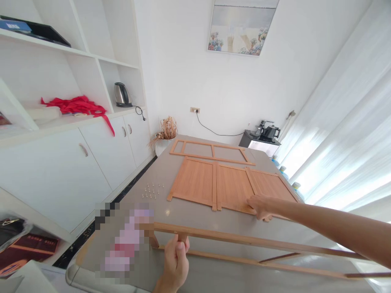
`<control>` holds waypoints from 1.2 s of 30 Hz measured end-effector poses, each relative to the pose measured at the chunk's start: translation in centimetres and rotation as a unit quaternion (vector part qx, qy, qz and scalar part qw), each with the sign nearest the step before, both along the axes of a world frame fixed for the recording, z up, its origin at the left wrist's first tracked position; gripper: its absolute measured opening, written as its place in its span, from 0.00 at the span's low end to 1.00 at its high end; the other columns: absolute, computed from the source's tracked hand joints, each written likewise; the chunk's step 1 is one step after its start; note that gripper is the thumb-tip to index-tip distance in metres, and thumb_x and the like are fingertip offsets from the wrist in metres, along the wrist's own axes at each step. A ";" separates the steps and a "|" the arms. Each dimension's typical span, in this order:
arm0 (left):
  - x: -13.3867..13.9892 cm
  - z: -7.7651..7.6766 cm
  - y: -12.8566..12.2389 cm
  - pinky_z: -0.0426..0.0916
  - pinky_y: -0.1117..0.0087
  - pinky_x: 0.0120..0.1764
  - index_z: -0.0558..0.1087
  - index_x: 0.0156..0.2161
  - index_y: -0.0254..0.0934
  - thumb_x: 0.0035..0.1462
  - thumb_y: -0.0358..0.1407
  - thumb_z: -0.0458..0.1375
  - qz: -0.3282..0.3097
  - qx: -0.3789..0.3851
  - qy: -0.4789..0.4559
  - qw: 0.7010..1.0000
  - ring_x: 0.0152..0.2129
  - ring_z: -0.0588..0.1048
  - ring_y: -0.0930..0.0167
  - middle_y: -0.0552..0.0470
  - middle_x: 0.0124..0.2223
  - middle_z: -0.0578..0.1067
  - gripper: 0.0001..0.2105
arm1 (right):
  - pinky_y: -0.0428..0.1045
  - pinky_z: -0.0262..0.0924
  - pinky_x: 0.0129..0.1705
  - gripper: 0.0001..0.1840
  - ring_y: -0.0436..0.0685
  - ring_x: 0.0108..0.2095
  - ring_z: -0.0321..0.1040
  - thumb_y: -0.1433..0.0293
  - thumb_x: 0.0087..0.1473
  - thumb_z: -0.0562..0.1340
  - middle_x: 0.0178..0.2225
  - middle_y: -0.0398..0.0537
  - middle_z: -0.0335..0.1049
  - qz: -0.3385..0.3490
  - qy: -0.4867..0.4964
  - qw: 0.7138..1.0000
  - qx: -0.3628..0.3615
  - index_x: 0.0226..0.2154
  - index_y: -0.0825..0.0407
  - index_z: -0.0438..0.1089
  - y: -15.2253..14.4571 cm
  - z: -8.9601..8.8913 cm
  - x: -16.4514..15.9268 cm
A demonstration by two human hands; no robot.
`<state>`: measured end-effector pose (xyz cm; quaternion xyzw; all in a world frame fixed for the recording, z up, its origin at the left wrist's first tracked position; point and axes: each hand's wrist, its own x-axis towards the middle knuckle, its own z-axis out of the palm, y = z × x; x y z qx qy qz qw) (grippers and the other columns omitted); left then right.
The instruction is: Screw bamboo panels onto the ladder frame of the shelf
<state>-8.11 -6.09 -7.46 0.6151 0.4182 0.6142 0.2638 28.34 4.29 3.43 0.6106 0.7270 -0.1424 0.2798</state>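
Note:
My left hand (176,260) is closed around a short crosspiece of an open wooden frame (214,233), which stands on its edge along the near side of the table. Past the frame, my right hand (262,206) reaches to the lower edge of a slatted wooden panel (271,183), its fingers closed about the edge where two panels meet. A second wooden panel (233,183) and a third wooden panel (197,179) lie flat to its left. Small metal screws (151,190) stand in rows left of the panels.
Another open wooden frame (212,151) lies at the far end of the grey table (146,171). White cabinets (91,150) line the left side. A black kettle (271,132) sits on a stand at the back right, near a white curtain (345,122). Pixelated blur hides the table's left corner.

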 end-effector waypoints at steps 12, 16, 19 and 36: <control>-0.1 0.4 -0.2 0.58 0.74 0.21 0.61 0.24 0.38 0.71 0.42 0.40 0.006 0.053 0.024 0.998 0.15 0.64 0.75 0.55 0.18 0.64 0.22 | 0.49 0.53 0.31 0.22 0.62 0.34 0.71 0.77 0.36 0.65 0.32 0.50 0.71 0.014 -0.050 0.998 0.031 0.39 0.53 0.70 -1.0 -0.5 0.2; 0.0 0.7 0.0 0.57 0.73 0.21 0.60 0.24 0.39 0.71 0.43 0.39 -0.012 0.039 0.019 0.999 0.15 0.63 0.75 0.55 0.18 0.63 0.23 | 0.49 0.54 0.32 0.15 0.61 0.35 0.71 0.71 0.46 0.63 0.34 0.53 0.72 0.015 -0.039 0.998 0.042 0.40 0.54 0.70 -1.2 0.6 -0.1; 0.2 1.1 0.1 0.57 0.73 0.21 0.60 0.25 0.39 0.71 0.43 0.39 -0.017 0.033 0.011 0.999 0.15 0.63 0.75 0.55 0.19 0.63 0.22 | 0.50 0.55 0.32 0.20 0.62 0.37 0.72 0.68 0.48 0.63 0.37 0.55 0.73 0.037 -0.022 0.998 0.043 0.46 0.54 0.70 -0.9 0.9 -0.9; 0.2 0.7 0.2 0.56 0.74 0.21 0.60 0.26 0.38 0.71 0.42 0.40 -0.040 0.026 -0.009 0.999 0.16 0.60 0.75 0.57 0.19 0.60 0.21 | 0.49 0.55 0.29 0.15 0.62 0.32 0.71 0.66 0.41 0.65 0.30 0.53 0.73 0.115 -0.020 0.993 -0.006 0.35 0.54 0.74 0.3 0.4 -3.9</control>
